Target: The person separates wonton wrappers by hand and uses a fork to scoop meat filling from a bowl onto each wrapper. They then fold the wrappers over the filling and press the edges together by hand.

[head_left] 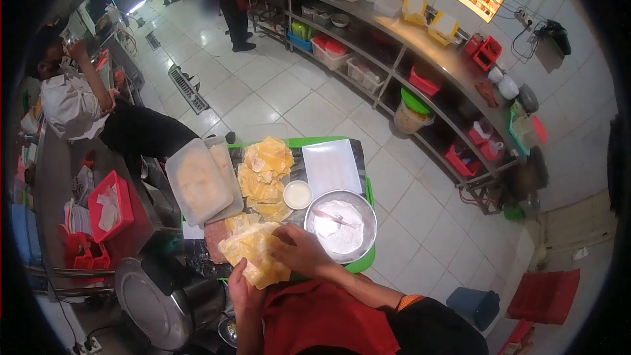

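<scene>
Above the table's (363, 263) near-left corner, the left hand (245, 291) pinches yellow sheets (253, 253), thumb on top; the right hand's (305, 251) fingers curl close together at their edge. A light grip likely avoids tearing.

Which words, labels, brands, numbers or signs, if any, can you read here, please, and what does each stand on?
No text can be read anywhere in this view.
The held yellow sheets and metal bowl show no lettering.
Any print on the yellow-and-white containers is too small to read.
</scene>
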{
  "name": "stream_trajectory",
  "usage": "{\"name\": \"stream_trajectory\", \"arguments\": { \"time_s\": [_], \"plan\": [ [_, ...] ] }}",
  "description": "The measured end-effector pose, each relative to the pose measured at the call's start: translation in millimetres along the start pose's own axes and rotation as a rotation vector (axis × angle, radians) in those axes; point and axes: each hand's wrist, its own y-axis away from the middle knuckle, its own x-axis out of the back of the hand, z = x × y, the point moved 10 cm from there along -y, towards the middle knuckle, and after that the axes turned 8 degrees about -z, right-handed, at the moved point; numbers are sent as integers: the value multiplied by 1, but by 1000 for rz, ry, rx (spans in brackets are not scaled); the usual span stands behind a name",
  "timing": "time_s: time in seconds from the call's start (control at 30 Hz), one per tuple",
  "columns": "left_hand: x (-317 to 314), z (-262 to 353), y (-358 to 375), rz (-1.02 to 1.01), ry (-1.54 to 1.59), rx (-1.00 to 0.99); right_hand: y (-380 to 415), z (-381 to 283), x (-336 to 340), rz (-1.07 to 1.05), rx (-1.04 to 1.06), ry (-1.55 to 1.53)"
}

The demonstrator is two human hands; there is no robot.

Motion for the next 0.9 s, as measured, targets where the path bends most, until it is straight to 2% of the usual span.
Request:
{"name": "stream_trajectory", "arguments": {
  "time_s": [0.1,0.13,0.17,0.2,0.23,0.27,0.3,0.33,0.4,0.47,0.6,0.63,0.77,0.83,0.9],
  "plan": [
    [-4,4,0,5,-108,-12,2,15,2,67,-34,21],
    [-5,7,4,-13,-239,-32,2,26,-2,48,-15,69],
    [-23,9,7,-291,-309,-127,4,37,-4,89,27,-77],
    [5,7,7,-123,-250,-72,18,36,-5,209,206,-504],
    [19,6,7,23,-177,-21,14,24,2,220,234,-216],
    [-4,-6,-1,-204,235,52,12,2,10,198,170,-20],
    [-6,-7,-2,-152,235,31,14,-23,17,212,217,-2],
    [-16,-7,-8,-129,238,23,20,-51,20,216,320,209],
    [-33,-6,-6,-149,220,30,26,-69,15,218,404,320],
    [-37,-7,-5,-182,196,40,25,-61,12,224,352,276],
    [-20,-3,-4,-56,-21,-19,16,-38,5,167,191,164],
    [-17,-1,-3,-11,-101,-43,16,-38,2,148,215,191],
    [-14,-8,-4,-23,-36,-50,21,-47,-6,130,255,276],
    [-12,-6,-3,2,-42,-100,28,-64,-16,173,420,394],
    [-13,-5,0,20,-71,-134,28,-60,-23,161,421,418]
  ]
}}
